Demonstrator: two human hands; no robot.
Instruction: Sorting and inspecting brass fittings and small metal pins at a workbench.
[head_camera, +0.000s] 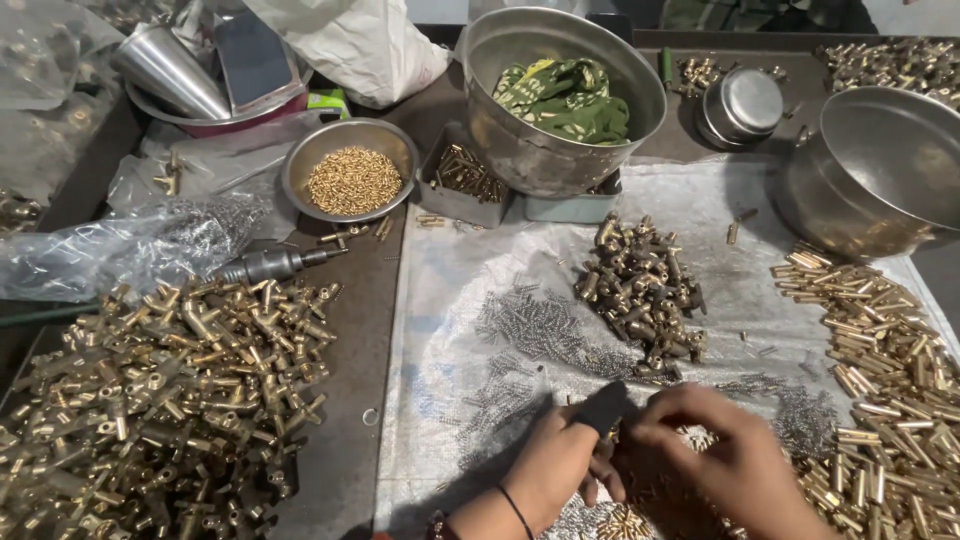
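Note:
My left hand, with a black cover on the index finger, and my right hand meet at the bottom centre over a small pile of brass parts. Their fingertips pinch together around something small that I cannot make out. A heap of dull brass fittings lies just beyond the hands. Small steel springs are scattered to its left on the clear plastic sheet.
A big pile of brass fittings fills the left side, and brass tubes line the right. At the back stand a steel bowl of tiny brass pieces, a large bowl holding green cloth, a large steel pot and a power driver.

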